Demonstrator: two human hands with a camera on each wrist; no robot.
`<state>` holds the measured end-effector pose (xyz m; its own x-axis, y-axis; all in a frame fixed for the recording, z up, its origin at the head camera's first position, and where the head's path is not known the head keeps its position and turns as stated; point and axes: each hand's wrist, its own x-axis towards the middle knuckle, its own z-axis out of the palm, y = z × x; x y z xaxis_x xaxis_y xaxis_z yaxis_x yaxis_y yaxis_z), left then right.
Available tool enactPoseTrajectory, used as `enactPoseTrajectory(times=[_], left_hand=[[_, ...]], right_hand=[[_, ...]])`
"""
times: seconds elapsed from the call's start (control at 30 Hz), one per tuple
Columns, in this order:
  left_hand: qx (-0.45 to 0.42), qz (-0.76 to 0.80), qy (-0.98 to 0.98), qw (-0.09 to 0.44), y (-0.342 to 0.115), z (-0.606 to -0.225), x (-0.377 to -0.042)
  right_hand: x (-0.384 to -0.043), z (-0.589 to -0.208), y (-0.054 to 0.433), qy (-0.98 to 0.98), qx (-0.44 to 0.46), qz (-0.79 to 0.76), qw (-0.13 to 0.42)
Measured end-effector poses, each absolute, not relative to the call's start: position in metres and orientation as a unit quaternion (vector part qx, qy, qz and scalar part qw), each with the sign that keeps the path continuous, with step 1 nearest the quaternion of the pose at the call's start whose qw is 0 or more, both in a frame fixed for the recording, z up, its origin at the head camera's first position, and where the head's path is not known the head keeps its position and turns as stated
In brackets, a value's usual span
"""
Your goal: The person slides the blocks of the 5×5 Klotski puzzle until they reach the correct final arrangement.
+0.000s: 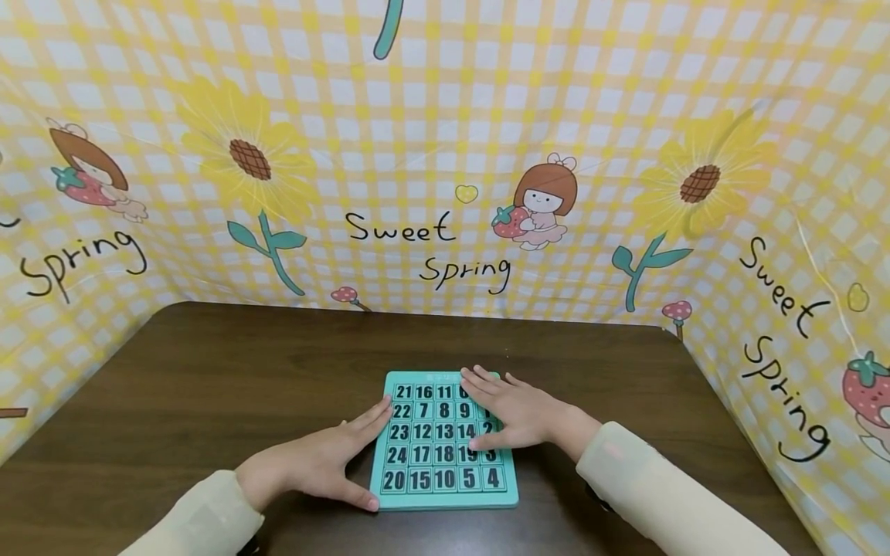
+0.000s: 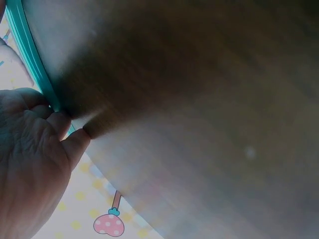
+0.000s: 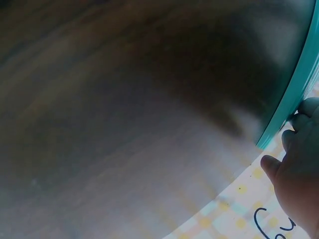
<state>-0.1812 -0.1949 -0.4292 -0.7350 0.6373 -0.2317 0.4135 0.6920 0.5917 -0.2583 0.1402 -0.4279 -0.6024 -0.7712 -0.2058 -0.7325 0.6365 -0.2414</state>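
Note:
A turquoise sliding number puzzle (image 1: 445, 501) lies flat on the brown table, its rows of tiles facing up. The bottom row reads 20, 15, 10, 5, 4. Along its left edge, my left hand (image 1: 313, 467) touches the frame with straight fingers near the top and the thumb by the lower corner. My right hand (image 1: 524, 413) lies over the upper right part, fingers extended and thumb near tile 19, hiding some tiles of the top rows. Both wrist views show only the puzzle's side edge (image 2: 31, 50), with the left hand's fingers right at it in the left one.
The dark wooden table (image 1: 264, 363) extends around the puzzle. A yellow checked cloth (image 1: 417, 139) with sunflowers and "Sweet Spring" lettering rises behind the table and along both sides. Light sleeves cover both forearms.

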Motion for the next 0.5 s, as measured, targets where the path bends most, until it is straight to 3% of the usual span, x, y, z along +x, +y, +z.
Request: enactPoseTrajectory(times=[0.5], left_hand=[[0.294, 0.260, 0.894, 0.216, -0.196, -0.429, -0.181]], right_hand=[[-0.236, -0.428, 0.170, 0.895, -0.418, -0.070, 0.138]])
